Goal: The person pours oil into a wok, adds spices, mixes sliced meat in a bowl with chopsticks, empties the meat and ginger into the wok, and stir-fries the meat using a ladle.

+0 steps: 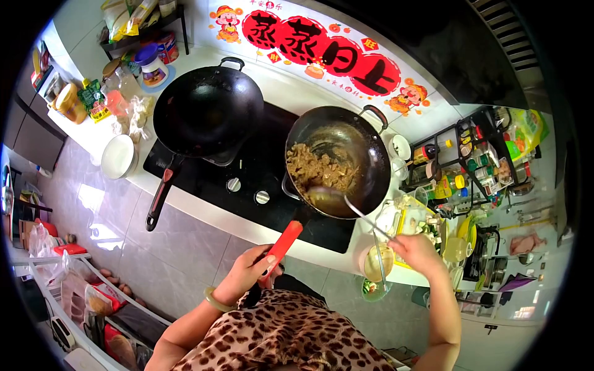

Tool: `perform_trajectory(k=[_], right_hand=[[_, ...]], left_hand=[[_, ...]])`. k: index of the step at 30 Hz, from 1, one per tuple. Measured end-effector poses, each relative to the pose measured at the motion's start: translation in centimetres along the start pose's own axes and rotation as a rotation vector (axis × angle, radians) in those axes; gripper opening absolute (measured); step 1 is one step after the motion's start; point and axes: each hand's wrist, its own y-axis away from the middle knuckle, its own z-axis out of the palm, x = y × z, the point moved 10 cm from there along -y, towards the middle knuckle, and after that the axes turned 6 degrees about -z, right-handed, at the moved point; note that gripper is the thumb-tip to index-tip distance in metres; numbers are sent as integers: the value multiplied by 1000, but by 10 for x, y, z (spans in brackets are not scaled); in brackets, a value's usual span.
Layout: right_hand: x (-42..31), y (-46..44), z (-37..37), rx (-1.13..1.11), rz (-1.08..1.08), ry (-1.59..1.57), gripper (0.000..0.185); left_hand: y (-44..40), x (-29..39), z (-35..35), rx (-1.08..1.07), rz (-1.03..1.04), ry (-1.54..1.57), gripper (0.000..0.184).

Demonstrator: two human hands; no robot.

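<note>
A black wok [371, 148] stands on the right side of the black stove [272, 130]. Brown chopped food [318, 170] lies in its left and lower part. My left hand [250, 272] is wrapped round the wok's red handle [284, 244]. With my right hand [416, 252] I grip the shaft of a metal spatula [368, 221], whose blade sits in the food near the wok's lower edge. A second, empty black wok [207, 111] is on the left side of the stove, its handle [162, 195] pointing towards the front.
A white bowl [119, 157] stands at the counter's left end, near jars and bottles. Right of the wok are small bowls [400, 147], a yellow-edged tray [402, 219] with cut food, and a pale bowl [376, 263]. A rack [461, 148] holds seasonings.
</note>
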Motion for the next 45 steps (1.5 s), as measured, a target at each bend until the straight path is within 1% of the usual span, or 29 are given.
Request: perform_trajectory(k=[3,5,6,8,9,11,13,14,15,19,20,21,23,25,26,27,29,31,32,34,35,37,38,41,43,45], right_hand=[[-21,9,11,-30,24,23,27],[-29,-9,26,-33,-39,-17,27],[-28,-23,33,-27,-33,-21,27],[-12,-53,33,38,72,208,28],[-7,-63,33,39,70,208,28],[8,-75,13,159,146,247,30],[28,-75,-9,235,140,133,30],[43,-75,-19,239,172,44,30],[53,-77,-30,252,163,33,31],[65,-126,-71,332,92,140,32],[66,-147,-70,316,33,108,32],[52,-154,-74,318,28,104,32],[25,-158,-31,-49,207,-318,30],[-11,-145,-32,21,-98,35,26],[-24,-126,-32,50,-189,229,24],[-34,-101,-37,75,-180,343,21],[-36,-56,-46,137,-248,496,18],[-24,-18,-59,143,-183,583,16],[-19,-2,-64,144,-172,577,16],[-11,25,-82,224,-76,616,15],[-15,35,-85,224,-71,614,15],[-12,46,-75,81,33,577,15],[-21,46,-67,33,-31,625,13],[-22,17,-36,16,-35,592,12],[-2,-20,-15,77,-10,572,12],[10,-47,-26,173,65,555,16]], left_hand=[[1,-3,0,12,-20,-10,38],[1,-2,-1,16,-14,-14,38],[2,-2,0,10,-14,-22,38],[3,-2,-1,30,-3,-14,39],[3,0,-1,31,-1,-14,39],[4,5,1,15,19,-28,39],[1,-1,-2,21,21,-22,39],[-1,-3,-3,21,21,-22,39],[-1,-3,-3,29,23,-14,39],[1,-2,-2,41,26,-2,39],[1,-2,-2,44,19,1,38],[1,1,-3,50,21,-2,38],[4,3,-1,50,16,-1,38],[4,1,0,46,11,-3,38],[3,0,-1,47,15,-2,39],[3,0,0,37,8,-5,39],[4,0,0,33,22,5,40],[3,-4,0,28,16,-10,39],[3,-6,-1,28,8,-7,38],[2,-6,-1,25,4,-8,38],[4,-4,-1,34,-4,-9,37],[4,-3,-1,40,-11,-15,37],[4,-3,0,34,-12,-24,37],[4,-2,-1,31,-10,-46,37],[4,-2,0,29,-12,-65,38],[5,-2,0,37,-24,-50,38]])
